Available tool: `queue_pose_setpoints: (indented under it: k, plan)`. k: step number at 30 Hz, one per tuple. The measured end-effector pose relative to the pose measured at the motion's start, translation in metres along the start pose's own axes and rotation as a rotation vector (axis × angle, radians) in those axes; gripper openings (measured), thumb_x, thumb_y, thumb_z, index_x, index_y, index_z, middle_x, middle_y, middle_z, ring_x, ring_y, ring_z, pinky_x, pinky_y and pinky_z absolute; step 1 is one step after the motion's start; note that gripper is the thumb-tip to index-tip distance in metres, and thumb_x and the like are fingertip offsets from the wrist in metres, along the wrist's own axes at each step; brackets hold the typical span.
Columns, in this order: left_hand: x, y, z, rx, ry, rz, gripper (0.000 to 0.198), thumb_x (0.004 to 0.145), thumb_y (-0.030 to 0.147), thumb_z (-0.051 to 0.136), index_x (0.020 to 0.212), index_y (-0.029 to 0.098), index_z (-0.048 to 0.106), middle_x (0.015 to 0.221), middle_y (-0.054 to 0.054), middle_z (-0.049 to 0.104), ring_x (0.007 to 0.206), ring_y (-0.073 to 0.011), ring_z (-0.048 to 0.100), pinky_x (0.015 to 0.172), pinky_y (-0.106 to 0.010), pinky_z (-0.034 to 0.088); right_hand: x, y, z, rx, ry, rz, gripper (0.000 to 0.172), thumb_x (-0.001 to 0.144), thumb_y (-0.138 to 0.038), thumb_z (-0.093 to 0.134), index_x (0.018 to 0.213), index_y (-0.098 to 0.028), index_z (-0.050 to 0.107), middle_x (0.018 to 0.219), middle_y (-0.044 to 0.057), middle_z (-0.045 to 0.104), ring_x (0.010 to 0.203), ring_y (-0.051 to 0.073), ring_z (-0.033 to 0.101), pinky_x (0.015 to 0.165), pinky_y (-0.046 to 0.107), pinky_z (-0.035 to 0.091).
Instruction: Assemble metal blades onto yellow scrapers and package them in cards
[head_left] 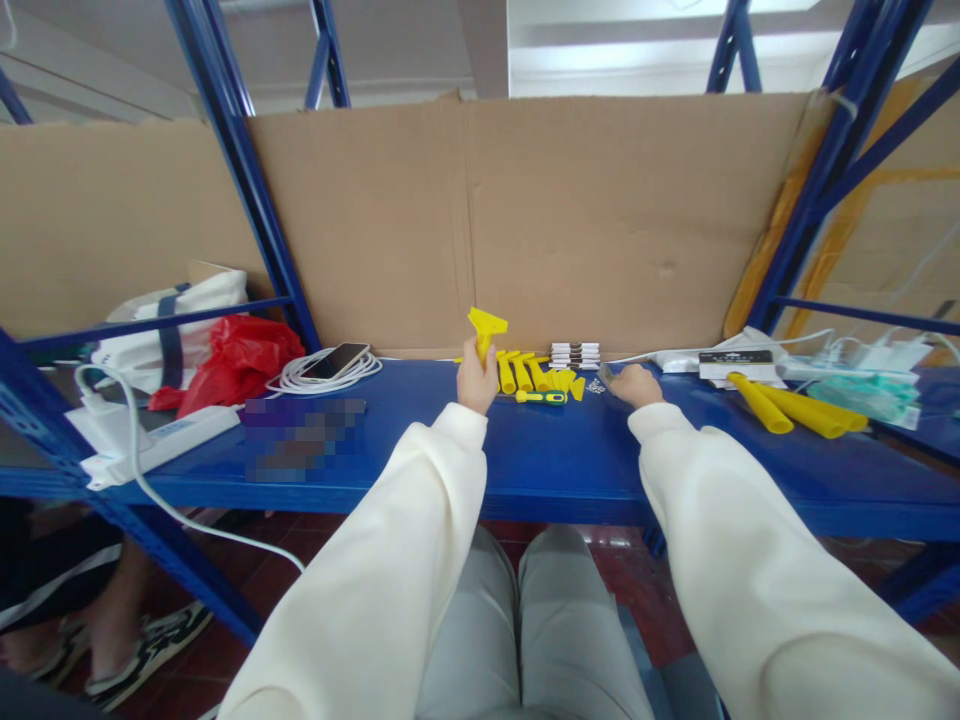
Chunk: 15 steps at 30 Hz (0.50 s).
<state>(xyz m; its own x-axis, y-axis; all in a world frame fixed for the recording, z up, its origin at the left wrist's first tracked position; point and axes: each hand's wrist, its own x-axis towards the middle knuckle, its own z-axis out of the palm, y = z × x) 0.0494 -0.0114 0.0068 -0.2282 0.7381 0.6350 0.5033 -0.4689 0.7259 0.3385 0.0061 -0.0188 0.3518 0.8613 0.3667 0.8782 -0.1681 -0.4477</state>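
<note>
My left hand (477,378) is closed round the handle of a yellow scraper (487,323), holding it upright above the table with its wide head on top. My right hand (636,384) is low over the blue table, fingers bent together beside a scatter of small metal screws (595,385). Something small and greyish shows at its fingertips, too small to name. Between the hands lie a yellow and green screwdriver (540,397), several yellow handles (521,371) in a row, small yellow head pieces (566,381) and a stack of small white and black packs (575,356).
Long yellow tubes (795,407) lie at the right near a power strip and a green plastic bag (862,395). At left are a phone (337,361) on a coiled white cable, a red bag (244,355) and a white power strip (165,442). Cardboard (570,220) walls the back.
</note>
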Motion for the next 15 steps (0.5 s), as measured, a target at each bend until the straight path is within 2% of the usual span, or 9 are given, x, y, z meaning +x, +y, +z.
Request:
queue_pose_setpoints:
  k: [2,4,8,11,15]
  plan:
    - [0.000,-0.001,0.000,0.010,-0.034,0.031,0.026,0.100,0.025,0.049,0.124,0.019,0.055,0.118,-0.012,0.074,0.115,-0.0252,0.070,0.095,-0.033,0.053,-0.001,-0.005,-0.004,-0.020,0.011,0.067,0.033,0.083,-0.040,0.069,0.097,-0.011,0.078,0.099,0.025,0.077,0.103,0.034,0.074,0.084,0.037,0.055]
    - [0.000,0.000,0.001,0.048,-0.122,0.074,0.028,0.101,0.026,0.048,0.126,0.018,0.057,0.118,-0.012,0.075,0.112,-0.0250,0.071,0.095,-0.033,0.053,-0.004,-0.011,-0.008,-0.023,0.028,0.106,0.026,0.083,-0.034,0.068,0.093,-0.014,0.079,0.099,0.022,0.078,0.103,0.034,0.074,0.083,0.036,0.056]
    - [-0.006,0.002,0.005,0.235,-0.432,0.160,0.030,0.098,0.029,0.054,0.126,0.022,0.063,0.120,-0.011,0.076,0.115,-0.0267,0.071,0.101,-0.037,0.053,-0.009,-0.026,-0.016,0.069,0.077,0.103,0.016,0.083,-0.025,0.064,0.081,-0.016,0.077,0.093,0.018,0.078,0.099,0.031,0.074,0.082,0.034,0.055]
    - [-0.014,0.005,0.007,0.397,-0.612,0.169,0.033,0.095,0.032,0.060,0.127,0.025,0.065,0.122,-0.012,0.076,0.118,-0.0304,0.070,0.104,-0.043,0.052,-0.013,-0.037,-0.015,0.304,0.060,0.018,0.017,0.083,-0.026,0.065,0.068,-0.017,0.067,0.072,0.010,0.072,0.081,0.025,0.071,0.073,0.030,0.052]
    - [-0.018,0.007,0.007,0.485,-0.705,0.136,0.033,0.095,0.035,0.059,0.127,0.027,0.066,0.125,-0.011,0.074,0.122,-0.0314,0.067,0.107,-0.046,0.049,-0.024,-0.054,-0.010,0.700,-0.135,-0.123,0.026,0.081,-0.034,0.070,0.064,-0.019,0.056,0.050,-0.005,0.049,0.052,0.012,0.049,0.053,0.023,0.040]
